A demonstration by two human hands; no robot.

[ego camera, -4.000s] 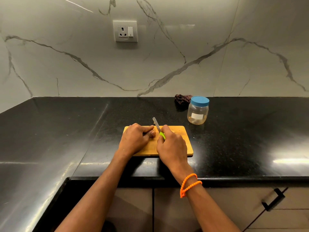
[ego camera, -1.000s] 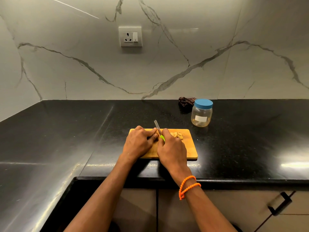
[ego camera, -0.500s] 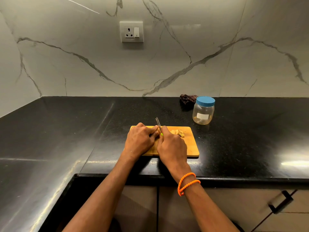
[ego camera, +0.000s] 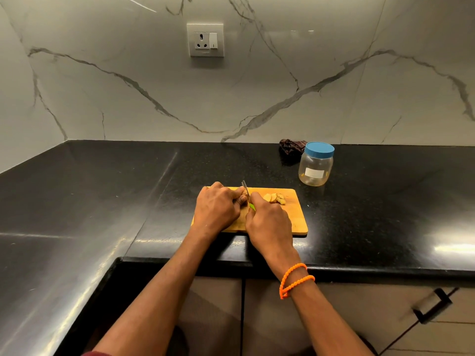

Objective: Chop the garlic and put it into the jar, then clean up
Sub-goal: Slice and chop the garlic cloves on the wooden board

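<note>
A wooden cutting board [ego camera: 295,219] lies on the black counter near its front edge. My right hand [ego camera: 267,222] grips a small knife [ego camera: 245,188] with a green handle, its blade pointing away over the board. My left hand [ego camera: 216,206] has curled fingers pressed down on a garlic piece right beside the blade; the piece is mostly hidden under the fingers. Several pale garlic slices [ego camera: 275,198] lie on the board to the right of the knife. A clear plastic jar [ego camera: 315,167] with a blue lid on stands behind the board to the right.
A dark crumpled cloth [ego camera: 291,146] lies behind the jar against the marble wall. A wall socket [ego camera: 205,40] sits above. The black counter [ego camera: 102,201] wraps round to the left. Cabinet doors with a black handle [ego camera: 431,305] are below the front edge.
Over four seconds, sliced garlic has appeared on the board to the right of the knife. Both hands stay close together at the blade; the view shifts slightly.
</note>
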